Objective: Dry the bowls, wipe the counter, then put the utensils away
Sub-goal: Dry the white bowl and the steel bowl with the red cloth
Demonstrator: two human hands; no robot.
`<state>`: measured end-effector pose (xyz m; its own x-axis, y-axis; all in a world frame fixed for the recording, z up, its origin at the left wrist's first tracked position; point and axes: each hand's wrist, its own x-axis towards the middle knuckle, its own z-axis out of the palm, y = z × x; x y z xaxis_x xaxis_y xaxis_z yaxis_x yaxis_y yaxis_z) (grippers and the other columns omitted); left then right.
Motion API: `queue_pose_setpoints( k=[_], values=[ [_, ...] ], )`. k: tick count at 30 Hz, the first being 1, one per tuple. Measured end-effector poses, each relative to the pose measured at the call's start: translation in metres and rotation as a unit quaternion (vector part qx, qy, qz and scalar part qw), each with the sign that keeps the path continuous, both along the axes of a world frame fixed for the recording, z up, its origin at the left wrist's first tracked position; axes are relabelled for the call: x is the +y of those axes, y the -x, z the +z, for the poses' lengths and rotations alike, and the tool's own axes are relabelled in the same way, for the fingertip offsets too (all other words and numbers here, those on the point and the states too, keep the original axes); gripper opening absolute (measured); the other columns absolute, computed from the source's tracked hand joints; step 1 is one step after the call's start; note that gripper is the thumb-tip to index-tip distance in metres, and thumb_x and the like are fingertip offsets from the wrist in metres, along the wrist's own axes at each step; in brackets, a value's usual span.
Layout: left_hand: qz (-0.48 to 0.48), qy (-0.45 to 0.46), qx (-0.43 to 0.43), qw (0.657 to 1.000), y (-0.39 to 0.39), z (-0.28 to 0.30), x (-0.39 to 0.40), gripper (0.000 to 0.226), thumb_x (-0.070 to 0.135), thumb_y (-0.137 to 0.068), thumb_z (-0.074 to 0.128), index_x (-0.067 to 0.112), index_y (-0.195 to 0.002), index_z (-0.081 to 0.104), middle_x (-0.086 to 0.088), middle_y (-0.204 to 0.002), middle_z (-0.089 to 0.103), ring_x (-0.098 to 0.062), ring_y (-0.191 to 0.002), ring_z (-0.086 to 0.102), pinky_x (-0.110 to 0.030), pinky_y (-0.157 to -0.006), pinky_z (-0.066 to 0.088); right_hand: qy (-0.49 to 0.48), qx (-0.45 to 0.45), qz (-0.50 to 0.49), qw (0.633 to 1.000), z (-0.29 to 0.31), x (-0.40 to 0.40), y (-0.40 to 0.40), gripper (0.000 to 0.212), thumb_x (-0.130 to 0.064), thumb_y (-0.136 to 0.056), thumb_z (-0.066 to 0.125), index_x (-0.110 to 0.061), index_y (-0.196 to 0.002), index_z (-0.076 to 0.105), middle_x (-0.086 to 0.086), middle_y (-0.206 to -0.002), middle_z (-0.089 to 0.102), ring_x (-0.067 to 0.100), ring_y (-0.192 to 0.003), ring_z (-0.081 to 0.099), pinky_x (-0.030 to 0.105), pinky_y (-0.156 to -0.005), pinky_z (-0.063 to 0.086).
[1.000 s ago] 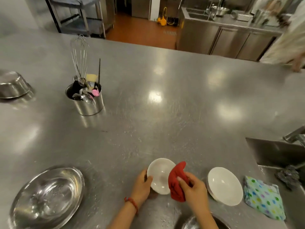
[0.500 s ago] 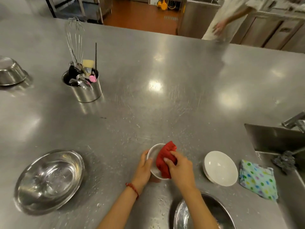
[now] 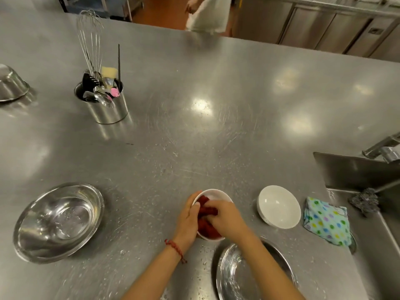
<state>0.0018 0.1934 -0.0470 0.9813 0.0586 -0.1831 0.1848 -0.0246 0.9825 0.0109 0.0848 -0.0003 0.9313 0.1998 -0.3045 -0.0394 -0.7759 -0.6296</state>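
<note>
Two hands over wet steel counter [image 3: 216, 100], left hand [image 3: 187, 221] gripping white bowl [image 3: 216, 194], right hand [image 3: 225, 218] clutching red cloth [image 3: 205, 226]

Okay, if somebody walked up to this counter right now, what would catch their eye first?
Most likely the red cloth near the front edge: the right hand presses it into a small white bowl that the left hand grips by the rim. Next, the tall whisk standing out of the steel utensil holder at the far left, and the polka-dot cloth lying beside the sink on the right.
</note>
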Motion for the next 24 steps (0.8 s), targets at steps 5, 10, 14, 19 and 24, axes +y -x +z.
queue_pose_setpoints(
  k=[5,10,14,19,24],
  values=[
    [-0.001,-0.017,-0.025,1.0,0.002,0.009,-0.005,0.04,0.007,-0.095,0.037,0.044,-0.097,0.05,0.024,-0.1,0.054,0.023,-0.088,0.051,0.003,-0.068,0.039,0.165,-0.098,-0.102,0.976,-0.006,0.013,0.013,0.037,-0.016,-0.088,0.053,-0.014,-0.125,0.046,0.009,-0.126,0.051,0.022,-0.107,0.053,0.028,-0.087,0.046],
    [0.016,-0.039,0.016,0.999,0.01,-0.002,-0.012,0.036,0.018,-0.095,0.036,0.05,-0.092,0.051,0.026,-0.098,0.054,0.01,-0.089,0.054,0.003,-0.066,0.039,0.031,0.054,0.033,0.998,0.004,-0.013,0.006,0.028,-0.009,-0.084,0.053,-0.017,-0.107,0.066,0.008,-0.109,0.068,0.022,-0.101,0.059,0.022,-0.085,0.042],
    [-0.002,-0.046,-0.012,0.999,0.015,0.002,-0.013,0.032,0.022,-0.095,0.037,0.05,-0.095,0.052,0.025,-0.1,0.056,0.012,-0.093,0.055,-0.001,-0.072,0.042,-0.006,-0.082,-0.109,0.991,-0.006,-0.002,0.02,0.027,-0.009,-0.089,0.048,-0.019,-0.109,0.063,0.001,-0.113,0.064,0.016,-0.101,0.058,0.011,-0.083,0.038],
    [0.006,-0.052,-0.019,0.998,0.014,0.006,-0.013,0.038,0.017,-0.096,0.037,0.052,-0.099,0.05,0.028,-0.101,0.054,0.014,-0.093,0.053,-0.002,-0.071,0.043,0.083,-0.057,-0.089,0.991,-0.01,-0.002,0.021,0.031,-0.016,-0.09,0.05,-0.017,-0.121,0.054,0.003,-0.119,0.06,0.02,-0.107,0.056,0.019,-0.088,0.042],
    [0.006,-0.043,0.005,0.999,0.015,-0.003,-0.009,0.029,0.02,-0.097,0.033,0.038,-0.116,0.047,0.017,-0.113,0.052,0.002,-0.101,0.05,-0.002,-0.078,0.037,-0.08,0.006,-0.105,0.991,0.002,-0.019,0.025,0.023,-0.015,-0.087,0.058,-0.017,-0.108,0.068,0.006,-0.106,0.069,0.018,-0.097,0.059,0.016,-0.081,0.036]
  ],
)
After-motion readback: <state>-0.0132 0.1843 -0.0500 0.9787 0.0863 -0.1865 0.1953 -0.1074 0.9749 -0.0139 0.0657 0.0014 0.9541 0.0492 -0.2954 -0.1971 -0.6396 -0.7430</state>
